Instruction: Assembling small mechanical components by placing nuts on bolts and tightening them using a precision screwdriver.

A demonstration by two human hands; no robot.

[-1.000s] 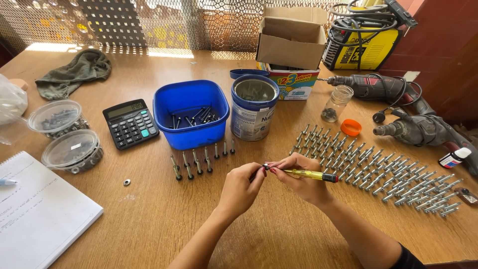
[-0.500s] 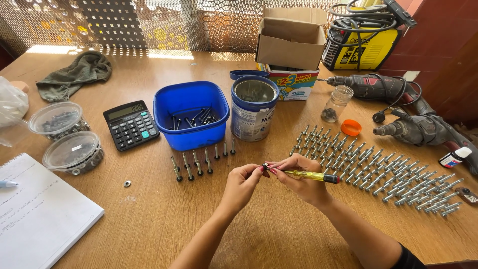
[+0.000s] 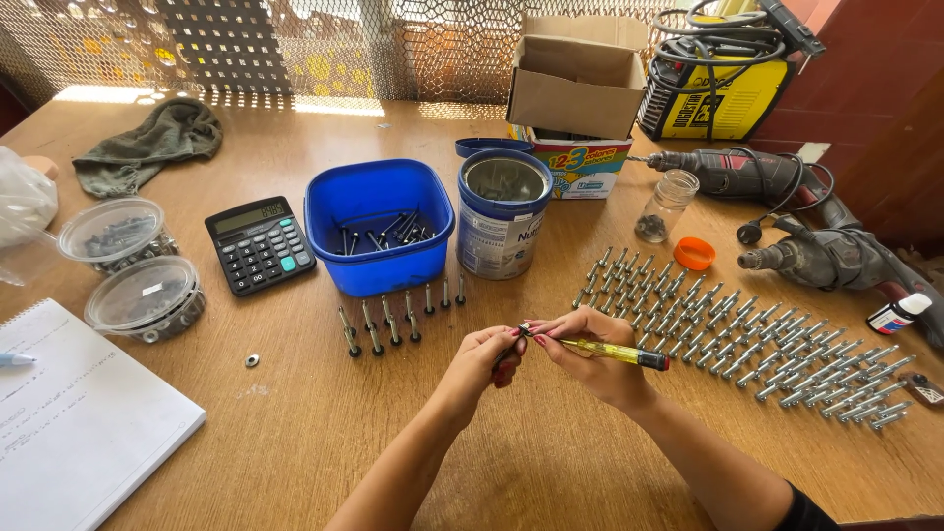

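Over a wooden tabletop (image 3: 324, 433), the right hand (image 3: 590, 356) is grasping a yellow-handled screwdriver (image 3: 615, 353) — long axis running from 3 o'clock to 9 o'clock — its tip meeting a small fastener (image 3: 522, 332) that the left hand (image 3: 484, 362) is pinching in its grip. At 11 o'clock, a blue tub (image 3: 378, 226) is holding loose bolts; the tin can (image 3: 503, 211) beside it appears empty.

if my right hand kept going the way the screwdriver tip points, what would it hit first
The right hand aims the screwdriver left, so it would meet the left hand first, whose fingers already pinch something small at the tip. Depth is hard to judge.
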